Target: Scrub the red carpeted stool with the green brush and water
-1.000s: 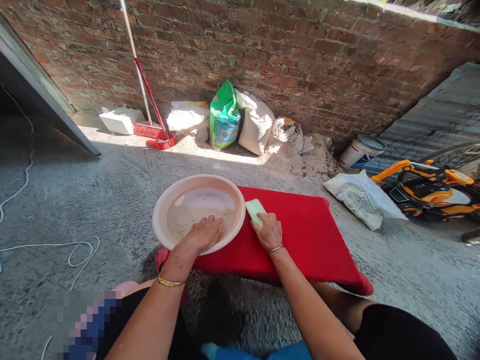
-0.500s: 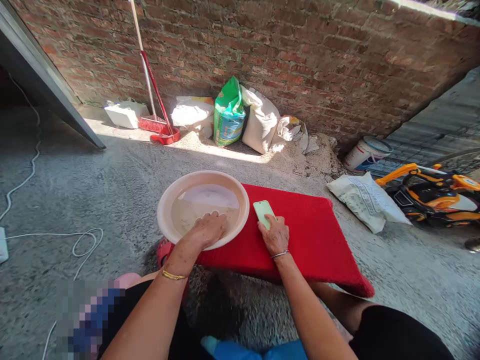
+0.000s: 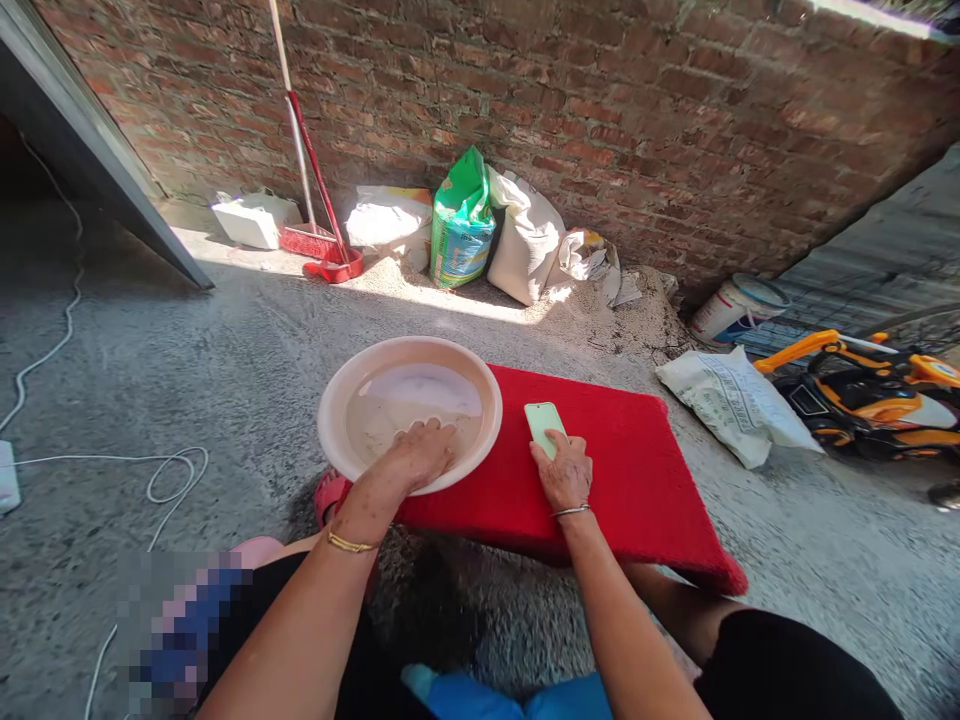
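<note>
Single head-worn view, facing forward and down.
Looks from above the wearer's knees [image 3: 784, 655], along both forearms [image 3: 296, 635], onto the washbasin [image 3: 330, 425] and the red-covered bench [image 3: 622, 470] at close range; takes in the concrete floor [image 3: 247, 370] beyond, then meets the brick wall [image 3: 615, 130] farther off, on a slant, with wide-angle stretch toward the edges.

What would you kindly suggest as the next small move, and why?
Perhaps the right hand should ease the pale green phone farther from the basin: that hand grips it over the red cloth, while the left hand dips into the basin's water, so splashes might reach it.
</note>
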